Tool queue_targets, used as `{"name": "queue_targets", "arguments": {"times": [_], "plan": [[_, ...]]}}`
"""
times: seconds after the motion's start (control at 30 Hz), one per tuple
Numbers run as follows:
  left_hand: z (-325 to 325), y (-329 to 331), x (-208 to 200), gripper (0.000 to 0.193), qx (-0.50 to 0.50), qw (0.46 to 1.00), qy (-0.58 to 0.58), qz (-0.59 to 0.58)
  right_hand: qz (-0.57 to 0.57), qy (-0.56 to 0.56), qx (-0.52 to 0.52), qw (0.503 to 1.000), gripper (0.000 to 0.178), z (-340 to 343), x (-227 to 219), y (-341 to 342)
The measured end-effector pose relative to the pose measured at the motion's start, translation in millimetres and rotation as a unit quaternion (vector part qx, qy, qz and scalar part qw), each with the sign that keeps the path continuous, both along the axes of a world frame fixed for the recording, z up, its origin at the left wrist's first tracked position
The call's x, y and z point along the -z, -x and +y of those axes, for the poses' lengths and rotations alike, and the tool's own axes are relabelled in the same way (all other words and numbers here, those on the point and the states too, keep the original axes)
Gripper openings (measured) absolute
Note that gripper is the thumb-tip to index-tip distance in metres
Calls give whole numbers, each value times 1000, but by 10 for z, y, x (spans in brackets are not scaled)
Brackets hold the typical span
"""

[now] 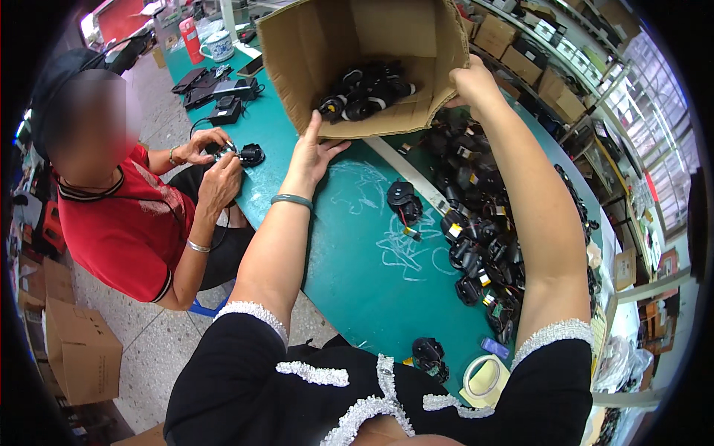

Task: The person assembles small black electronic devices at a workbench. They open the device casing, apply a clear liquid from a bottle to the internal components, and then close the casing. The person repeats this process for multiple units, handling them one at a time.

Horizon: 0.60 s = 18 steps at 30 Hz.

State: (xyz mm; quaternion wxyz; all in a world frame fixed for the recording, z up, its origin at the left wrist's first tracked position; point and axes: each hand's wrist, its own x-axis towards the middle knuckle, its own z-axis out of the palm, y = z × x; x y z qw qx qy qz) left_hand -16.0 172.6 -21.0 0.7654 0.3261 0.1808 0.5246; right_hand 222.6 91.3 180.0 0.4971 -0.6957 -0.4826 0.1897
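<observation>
A cardboard box (390,30) is held up over the far part of the table, tilted with its opening toward me. Several small black devices with white parts (364,93) lie together inside it. My left hand (312,154) holds the box at its lower left edge, thumb against the rim and fingers below. At the right edge my right hand (473,83) grips the cardboard, with some fingers hidden behind it. Under my right arm spreads a pile of black device parts (476,245) with wires and yellow-white tags. One such black part (404,201) sits apart, left of the pile.
A co-worker in a red shirt (119,230) handles a black part (251,154) at the left. Chargers (225,110), a mug (218,46) and a red bottle (190,40) stand on the green table (335,253). A tape roll (482,376) lies near me. Shelves with boxes (520,63) line the right.
</observation>
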Motion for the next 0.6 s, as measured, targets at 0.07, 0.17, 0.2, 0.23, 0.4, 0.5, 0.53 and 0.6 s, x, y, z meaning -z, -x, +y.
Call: {"name": "queue_targets", "arguments": {"times": [0.07, 0.17, 0.2, 0.23, 0.4, 0.5, 0.53, 0.6], "plan": [[-6, -14, -17, 68, 6, 998, 11, -55, 19, 15, -20, 1000, 56, -225, -112, -21], [198, 135, 229, 40, 43, 996, 17, -75, 45, 6, -21, 999, 52, -489, -76, -76], [146, 170, 233, 39, 62, 996, -6, -61, 43, -9, -30, 999, 51, -604, -57, -49], [23, 130, 139, 42, 49, 997, -30, -60, 41, -26, -16, 999, 48, -657, -20, -62], [-652, 110, -535, 47, 31, 989, -131, -62, 53, -37, -30, 997, 43, -1396, -420, -184], [-1077, 247, -1030, 49, 44, 979, -185, -70, 42, -73, -25, 996, 39, -2014, -665, -73], [-1273, 308, -1232, 51, 44, 976, -201, -68, 37, -83, -17, 996, 37, -2246, -769, -29], [-1595, 572, -1559, 48, 43, 974, -210, -76, 9, -46, -29, 998, 44, -2734, -1057, 108]]}}
